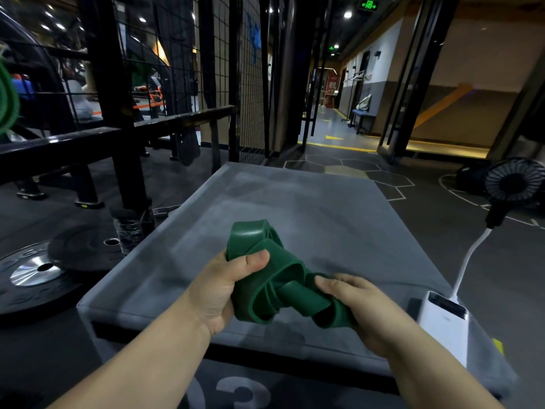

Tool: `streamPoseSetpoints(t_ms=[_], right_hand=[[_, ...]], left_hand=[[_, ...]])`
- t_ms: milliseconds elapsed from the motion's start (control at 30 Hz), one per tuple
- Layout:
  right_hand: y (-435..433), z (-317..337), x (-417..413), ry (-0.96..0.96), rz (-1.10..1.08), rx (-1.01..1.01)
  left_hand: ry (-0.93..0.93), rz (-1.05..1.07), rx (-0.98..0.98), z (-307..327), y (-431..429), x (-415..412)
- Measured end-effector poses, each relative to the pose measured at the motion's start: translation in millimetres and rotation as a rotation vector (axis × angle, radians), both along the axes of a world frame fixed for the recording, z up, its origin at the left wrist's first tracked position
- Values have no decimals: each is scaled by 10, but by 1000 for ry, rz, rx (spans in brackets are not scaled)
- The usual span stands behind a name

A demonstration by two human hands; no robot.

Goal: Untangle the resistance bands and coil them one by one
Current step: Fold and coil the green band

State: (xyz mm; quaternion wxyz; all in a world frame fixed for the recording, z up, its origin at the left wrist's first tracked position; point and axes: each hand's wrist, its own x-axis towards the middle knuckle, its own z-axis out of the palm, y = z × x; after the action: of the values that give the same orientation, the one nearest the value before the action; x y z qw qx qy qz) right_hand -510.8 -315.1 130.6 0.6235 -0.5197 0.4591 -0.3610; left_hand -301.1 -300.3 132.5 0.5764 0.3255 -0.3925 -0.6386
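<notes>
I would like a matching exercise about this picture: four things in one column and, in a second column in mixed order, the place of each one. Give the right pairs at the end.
Things
1. green band
2. white power bank
3. black fan
4. weight plates

Places
A. on the floor, left of the grey mat
B. on the near right corner of the grey mat
C. held by the left hand and the right hand
D. off the mat, to its right

Pairs: 1-C, 2-B, 3-D, 4-A
</notes>
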Motion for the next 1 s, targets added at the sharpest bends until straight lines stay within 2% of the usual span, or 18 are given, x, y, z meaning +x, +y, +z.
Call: streamPoseSetpoints(t_ms=[100, 200, 267, 333, 400, 533, 600, 667, 733, 800, 933, 1000], right_hand=[[-77, -45, -21, -19, -151, 12], [-184, -112, -78, 184, -342, -112], [-268, -129, -169, 255, -477, -191], [-328, -102, -283, 206, -612, -202], [-352, -76, -360, 138, -649, -198], [-343, -43, -350, 56, -548, -227], [-341, -6, -382, -89, -473, -241], [-332, 8, -478, -297, -290, -256], [-300, -15, -574, -366, -49, -278], [-291, -46, -630, -272, 131, -291], [-276, -74, -618, -29, 217, -304], [-258, -108, -544, 115, 188, -332]], left_hand=[[58, -12, -17, -9, -11, 36], [117, -17, -77, 18, 9, 67], [167, 9, -101, 35, 14, 81], [239, 39, -80, 42, -13, 99], [287, 76, -33, 49, -40, 111], [322, 161, 28, 88, -31, 87], [360, 199, 29, 114, -30, 87], [392, 217, 30, 142, -32, 95], [410, 252, 41, 139, -49, 106], [429, 280, 59, 168, -52, 105], [467, 273, 61, 212, -38, 95], [466, 256, 46, 196, -42, 103]])
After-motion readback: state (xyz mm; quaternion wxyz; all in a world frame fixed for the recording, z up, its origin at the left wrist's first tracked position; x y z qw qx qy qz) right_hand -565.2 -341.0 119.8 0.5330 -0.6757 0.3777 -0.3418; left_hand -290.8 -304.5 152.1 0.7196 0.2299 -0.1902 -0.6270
